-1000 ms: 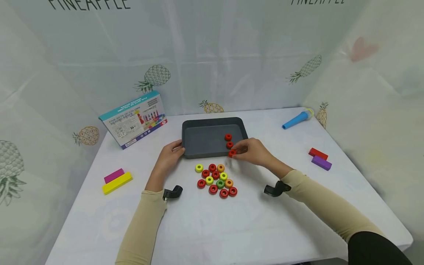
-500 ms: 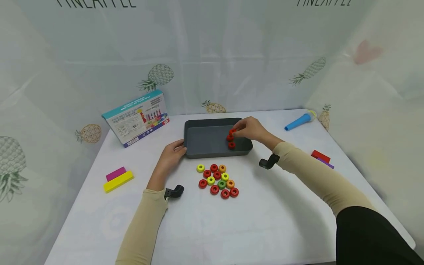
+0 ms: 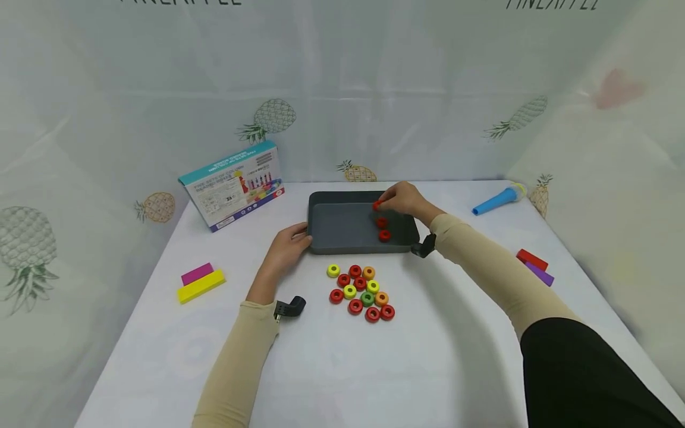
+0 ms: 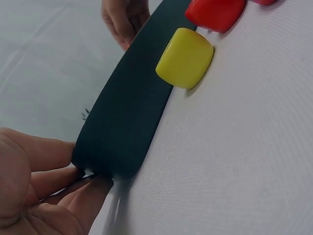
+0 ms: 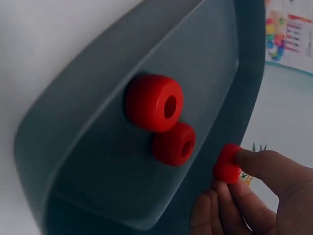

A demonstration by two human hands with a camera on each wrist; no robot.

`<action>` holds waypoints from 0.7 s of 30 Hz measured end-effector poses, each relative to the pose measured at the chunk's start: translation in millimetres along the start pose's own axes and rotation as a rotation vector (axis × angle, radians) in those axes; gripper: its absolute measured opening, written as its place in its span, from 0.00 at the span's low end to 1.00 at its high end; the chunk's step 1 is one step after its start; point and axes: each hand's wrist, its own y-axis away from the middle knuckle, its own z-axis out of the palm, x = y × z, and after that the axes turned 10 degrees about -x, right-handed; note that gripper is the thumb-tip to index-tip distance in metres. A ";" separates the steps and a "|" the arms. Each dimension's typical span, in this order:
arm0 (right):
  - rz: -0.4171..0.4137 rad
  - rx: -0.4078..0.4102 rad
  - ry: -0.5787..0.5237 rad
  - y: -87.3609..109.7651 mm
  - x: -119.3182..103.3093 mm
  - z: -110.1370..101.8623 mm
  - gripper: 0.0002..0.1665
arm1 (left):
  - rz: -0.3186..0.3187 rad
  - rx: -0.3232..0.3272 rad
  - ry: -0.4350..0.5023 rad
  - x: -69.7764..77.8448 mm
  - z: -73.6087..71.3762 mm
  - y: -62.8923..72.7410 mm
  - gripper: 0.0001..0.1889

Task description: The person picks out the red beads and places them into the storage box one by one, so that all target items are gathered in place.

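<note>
Your right hand [image 3: 405,198] pinches a red bead [image 5: 227,164] between thumb and fingers at the upper right of the tray [image 3: 342,226], near the middle of the head view, where two other red beads [image 5: 151,110] sit at the tray's right. Your left hand [image 3: 287,246] grips the tray's left end, thumb and fingers clamped on it, while mixed loose beads [image 3: 360,289] lie grouped below centre.

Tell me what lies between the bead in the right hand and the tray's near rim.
Two red beads in the tray; the head view shows them.
</note>
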 end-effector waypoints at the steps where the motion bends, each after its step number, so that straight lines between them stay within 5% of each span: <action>1: 0.008 -0.001 0.000 -1.3 0.0 -0.3 0.20 | -0.007 0.000 -0.006 -0.1 0.6 -0.7 0.28; 21: 0.055 -0.015 0.056 -23.7 2.0 9.8 0.20 | -0.009 0.008 0.011 0.7 1.2 -4.2 0.28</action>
